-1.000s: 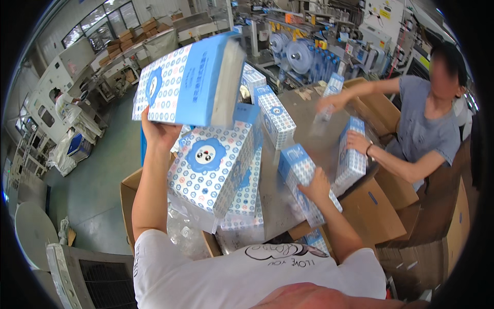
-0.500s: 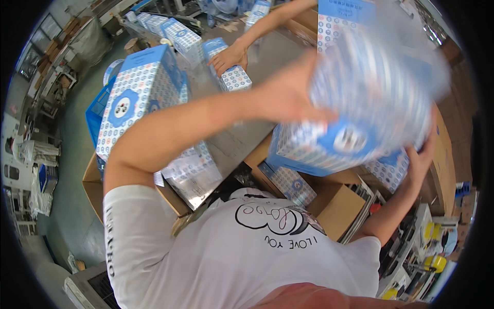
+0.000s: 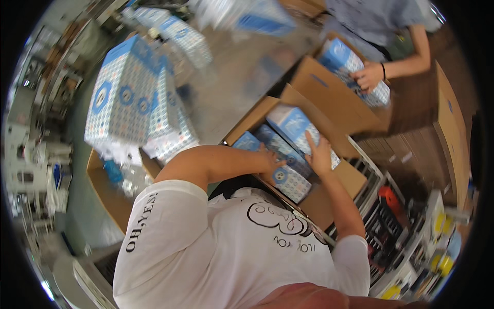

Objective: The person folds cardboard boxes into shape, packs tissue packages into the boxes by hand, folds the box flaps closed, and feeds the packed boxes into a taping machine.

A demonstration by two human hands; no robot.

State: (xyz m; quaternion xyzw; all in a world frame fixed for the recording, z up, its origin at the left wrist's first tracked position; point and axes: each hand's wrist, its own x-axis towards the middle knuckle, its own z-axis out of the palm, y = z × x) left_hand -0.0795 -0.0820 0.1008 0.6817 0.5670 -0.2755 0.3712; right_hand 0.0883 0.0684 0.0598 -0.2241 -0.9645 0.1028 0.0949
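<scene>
An open cardboard carton [image 3: 252, 114] in front of me holds several blue-and-white patterned packs side by side. My right hand [image 3: 320, 154] lies over the far-side pack [image 3: 296, 123], gripping it with fingers on its top and thumb at its near side. My left hand [image 3: 270, 162] rests on the nearer packs, fingers spread against a patterned pack [image 3: 292, 184] by the carton's near wall. Its fingertips are partly hidden between packs.
A co-worker's hand [image 3: 368, 77] holds a pack [image 3: 342, 56] at another carton [image 3: 329, 85]. Large patterned bundles [image 3: 123, 98] stand left, above a carton [image 3: 105, 190] with clear plastic. Flattened cardboard [image 3: 422, 154] is stacked right. A blurred bundle [image 3: 247, 15] is at the table's far side.
The blurred bundle I held up at the right has left my hands. Both hands have come down into the carton, which now holds more packs. The co-worker's hand is now at the other carton.
</scene>
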